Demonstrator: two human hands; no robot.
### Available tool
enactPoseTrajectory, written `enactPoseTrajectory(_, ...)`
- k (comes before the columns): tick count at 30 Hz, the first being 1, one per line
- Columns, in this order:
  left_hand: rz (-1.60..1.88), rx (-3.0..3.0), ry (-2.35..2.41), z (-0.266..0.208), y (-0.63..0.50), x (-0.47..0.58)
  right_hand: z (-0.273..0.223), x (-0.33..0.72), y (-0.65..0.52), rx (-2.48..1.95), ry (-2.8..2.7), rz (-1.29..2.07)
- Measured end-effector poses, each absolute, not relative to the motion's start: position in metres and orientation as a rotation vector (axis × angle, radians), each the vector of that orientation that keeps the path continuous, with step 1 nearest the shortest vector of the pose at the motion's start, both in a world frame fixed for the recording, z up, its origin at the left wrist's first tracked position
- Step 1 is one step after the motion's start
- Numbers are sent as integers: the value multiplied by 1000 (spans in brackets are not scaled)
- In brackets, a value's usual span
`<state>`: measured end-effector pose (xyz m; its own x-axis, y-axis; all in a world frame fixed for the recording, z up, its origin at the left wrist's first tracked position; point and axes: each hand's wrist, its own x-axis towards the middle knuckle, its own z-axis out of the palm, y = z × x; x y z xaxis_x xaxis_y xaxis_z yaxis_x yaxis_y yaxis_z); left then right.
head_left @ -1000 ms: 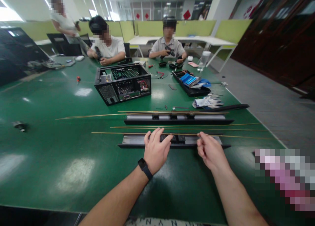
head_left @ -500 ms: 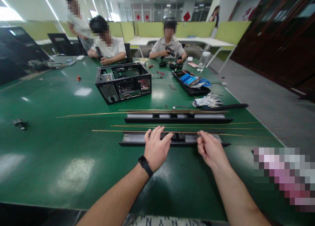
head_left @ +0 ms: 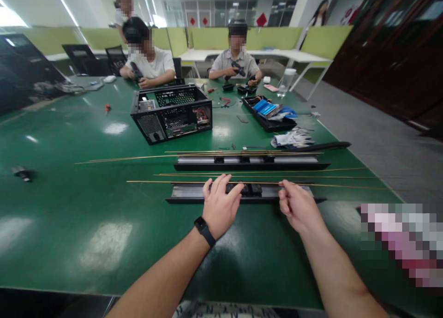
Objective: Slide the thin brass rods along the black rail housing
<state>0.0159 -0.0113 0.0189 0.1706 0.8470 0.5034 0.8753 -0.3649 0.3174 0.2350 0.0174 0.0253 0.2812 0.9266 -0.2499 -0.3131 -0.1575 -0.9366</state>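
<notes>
A long thin brass-coloured rod (head_left: 155,182) runs sideways along the back edge of the near channel-shaped metal rail (head_left: 188,192). My right hand (head_left: 296,205) is closed in a pinch on this rod, at the rail's right part. With fingers spread, my left hand (head_left: 220,207) lies over the rail's middle, its fingertips by the rod; whether they touch it I cannot tell. Black blocks (head_left: 256,189) sit in the rail's channel, partly covered by my left fingers. Farther back is a second rail (head_left: 194,160) with black blocks in it and more thin rods over and beside it.
On the green table (head_left: 69,207) stand an open computer case (head_left: 173,119) and a black tray (head_left: 273,124) with blue items. White gloves (head_left: 292,138) lie near a black strip (head_left: 332,146). Two people sit across the table; others stand behind.
The view has shifted slightly. Both hands keep nearly the same places on the rod and rail. In the background, the standing people have moved.
</notes>
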Motion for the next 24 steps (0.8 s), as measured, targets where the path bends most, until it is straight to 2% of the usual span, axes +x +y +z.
enactPoseTrajectory(24,-973,-2373,-1740,19,-11,15,24,235,18,-1280,-659,1232)
